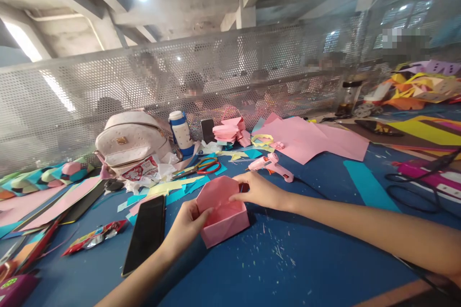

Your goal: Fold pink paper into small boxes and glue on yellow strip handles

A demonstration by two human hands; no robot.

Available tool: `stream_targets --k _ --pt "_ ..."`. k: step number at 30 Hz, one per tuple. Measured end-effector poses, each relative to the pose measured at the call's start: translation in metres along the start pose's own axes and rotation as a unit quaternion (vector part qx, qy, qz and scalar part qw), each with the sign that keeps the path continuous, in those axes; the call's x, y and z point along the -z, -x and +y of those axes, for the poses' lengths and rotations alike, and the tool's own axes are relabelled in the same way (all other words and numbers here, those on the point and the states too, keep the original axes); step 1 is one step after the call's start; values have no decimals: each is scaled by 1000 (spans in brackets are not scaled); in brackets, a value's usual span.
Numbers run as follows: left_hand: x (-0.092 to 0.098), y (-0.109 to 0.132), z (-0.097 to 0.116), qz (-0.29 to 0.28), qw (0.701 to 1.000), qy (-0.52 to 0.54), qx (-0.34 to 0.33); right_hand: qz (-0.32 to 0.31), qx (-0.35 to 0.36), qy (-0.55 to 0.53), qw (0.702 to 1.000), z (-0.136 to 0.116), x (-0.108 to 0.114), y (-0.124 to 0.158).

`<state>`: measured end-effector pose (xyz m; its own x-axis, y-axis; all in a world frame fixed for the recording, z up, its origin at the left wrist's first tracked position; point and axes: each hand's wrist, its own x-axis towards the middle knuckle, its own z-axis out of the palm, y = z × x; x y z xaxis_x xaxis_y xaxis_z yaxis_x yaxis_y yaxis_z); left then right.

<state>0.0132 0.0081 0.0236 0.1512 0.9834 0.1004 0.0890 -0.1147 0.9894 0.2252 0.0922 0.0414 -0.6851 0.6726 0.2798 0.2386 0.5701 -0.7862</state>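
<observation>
A small pink paper box (227, 226) with a raised, rounded back flap sits tilted on the blue table between my hands. My left hand (189, 224) grips its left side, thumb over the inner edge and fingers behind. At the back right of the box, my right hand (257, 191) pinches the paper, with its thumb inside; the other fingers are partly hidden behind. Just beyond my right hand lies a pink glue gun (271, 165), its nozzle pointing left and its cable running off to the right. A black phone (144, 235) lies left of my left hand.
Scissors (203, 167), blue and yellow paper strips, and a white backpack (135, 136) lie farther back. Beside the backpack stands a bottle (182, 133). Large pink sheets (306, 139) spread behind the glue gun. A snack packet (94, 237) is at left; a perforated metal screen (223, 67) borders the table.
</observation>
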Motion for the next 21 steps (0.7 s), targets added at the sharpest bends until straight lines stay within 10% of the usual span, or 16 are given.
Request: stream_targets --k 11,17,21 --pt "0 4 -1 -99 987 -72 104 -173 -64 -13 983 -8 5 6" --pt "3 -2 -13 119 990 7 -74 15 -107 -67 992 0 -5 2" --pt "-4 7 -23 73 990 -67 -101 72 -69 -170 980 -4 -23 10"
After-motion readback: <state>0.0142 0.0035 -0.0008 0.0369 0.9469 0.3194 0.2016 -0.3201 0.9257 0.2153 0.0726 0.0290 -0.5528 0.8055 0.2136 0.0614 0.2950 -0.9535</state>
